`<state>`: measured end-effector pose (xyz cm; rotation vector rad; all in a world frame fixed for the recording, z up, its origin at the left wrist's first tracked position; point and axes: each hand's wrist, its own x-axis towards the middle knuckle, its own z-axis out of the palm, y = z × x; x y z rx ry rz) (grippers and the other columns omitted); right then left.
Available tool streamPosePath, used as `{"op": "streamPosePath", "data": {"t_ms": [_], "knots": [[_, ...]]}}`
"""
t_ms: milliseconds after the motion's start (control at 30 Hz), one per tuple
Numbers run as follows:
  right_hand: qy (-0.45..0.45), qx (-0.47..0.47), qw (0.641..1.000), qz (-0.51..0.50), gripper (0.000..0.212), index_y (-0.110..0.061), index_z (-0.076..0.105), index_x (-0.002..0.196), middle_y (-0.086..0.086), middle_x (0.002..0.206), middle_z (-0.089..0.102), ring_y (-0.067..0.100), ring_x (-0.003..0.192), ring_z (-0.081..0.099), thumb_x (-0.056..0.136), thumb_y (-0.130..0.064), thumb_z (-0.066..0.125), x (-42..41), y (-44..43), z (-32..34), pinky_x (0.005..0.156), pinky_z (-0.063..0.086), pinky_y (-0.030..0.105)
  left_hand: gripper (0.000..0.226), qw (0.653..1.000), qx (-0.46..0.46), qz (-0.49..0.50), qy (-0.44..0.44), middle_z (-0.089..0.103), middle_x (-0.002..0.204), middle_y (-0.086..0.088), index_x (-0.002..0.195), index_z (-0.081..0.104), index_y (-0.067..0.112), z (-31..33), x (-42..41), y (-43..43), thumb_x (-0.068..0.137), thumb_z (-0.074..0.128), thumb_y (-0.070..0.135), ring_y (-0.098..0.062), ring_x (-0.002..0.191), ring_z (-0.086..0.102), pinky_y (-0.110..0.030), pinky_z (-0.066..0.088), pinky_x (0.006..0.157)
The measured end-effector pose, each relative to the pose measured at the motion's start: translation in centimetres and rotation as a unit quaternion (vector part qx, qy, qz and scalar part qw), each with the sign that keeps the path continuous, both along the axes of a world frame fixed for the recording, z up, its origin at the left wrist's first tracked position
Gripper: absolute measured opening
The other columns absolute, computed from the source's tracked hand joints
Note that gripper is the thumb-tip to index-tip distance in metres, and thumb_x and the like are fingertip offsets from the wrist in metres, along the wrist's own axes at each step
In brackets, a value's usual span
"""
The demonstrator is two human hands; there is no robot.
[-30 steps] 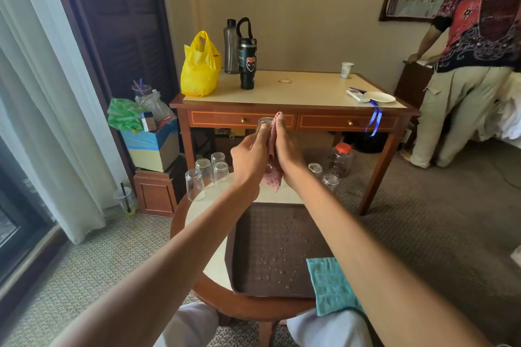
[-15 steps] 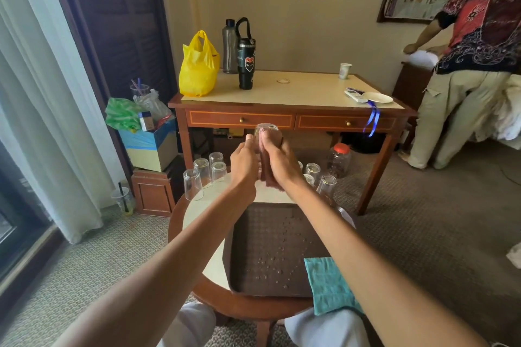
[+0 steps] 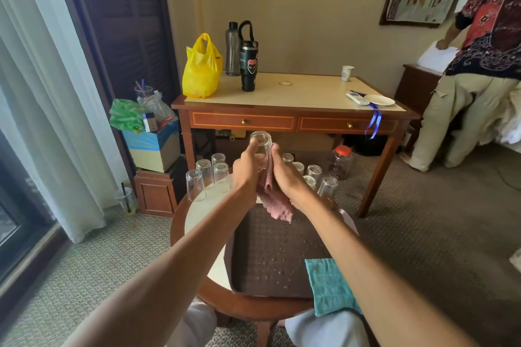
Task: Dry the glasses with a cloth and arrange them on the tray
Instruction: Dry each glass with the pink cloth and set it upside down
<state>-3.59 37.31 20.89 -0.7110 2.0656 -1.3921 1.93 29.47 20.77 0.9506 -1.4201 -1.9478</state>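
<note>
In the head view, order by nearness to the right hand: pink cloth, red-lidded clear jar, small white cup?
1. Pink cloth, touching the right hand.
2. Red-lidded clear jar, floor, right.
3. Small white cup, back of desk.

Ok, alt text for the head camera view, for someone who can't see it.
The left hand holds a glass while the right hand presses a pink cloth against it, above a wet brown tray on a round table. Upturned glasses stand on the table behind.
</note>
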Motion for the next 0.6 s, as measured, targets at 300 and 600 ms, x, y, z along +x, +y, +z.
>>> {"op": "streamPosePath", "data": {"t_ms": [300, 600], "knots": [[-0.342, -0.137, 0.921, -0.124, 0.076, -0.004, 0.068, 0.111, 0.021, 0.109, 0.073, 0.034, 0.09, 0.071, 0.095, -0.072, 0.037, -0.2, 0.6, -3.2, 0.088, 0.056, 0.046, 0.028, 0.999, -0.041, 0.024, -0.002, 0.074, 0.092, -0.008, 0.091, 0.071, 0.018, 3.0, 0.6, -3.0, 0.093, 0.066, 0.045, -0.025, 0.082, 0.07, -0.031, 0.055, 0.071], [-0.364, -0.206, 0.899, -0.128, 0.085, -0.004, 0.074, 0.09, 0.016, 0.082, 0.074, 0.03, 0.078, 0.07, 0.098, -0.071, 0.024, -1.1, 1.0, -4.6, 0.08, 0.056, 0.043, 0.036, 0.946, -0.154, -0.215, -0.187, 0.071, 0.107, -0.017, 0.117, 0.062, 0.006, 3.0, 2.1, -3.2, 0.094, 0.071, 0.032, -0.025, 0.08, 0.071, -0.041, 0.061, 0.079]]}}
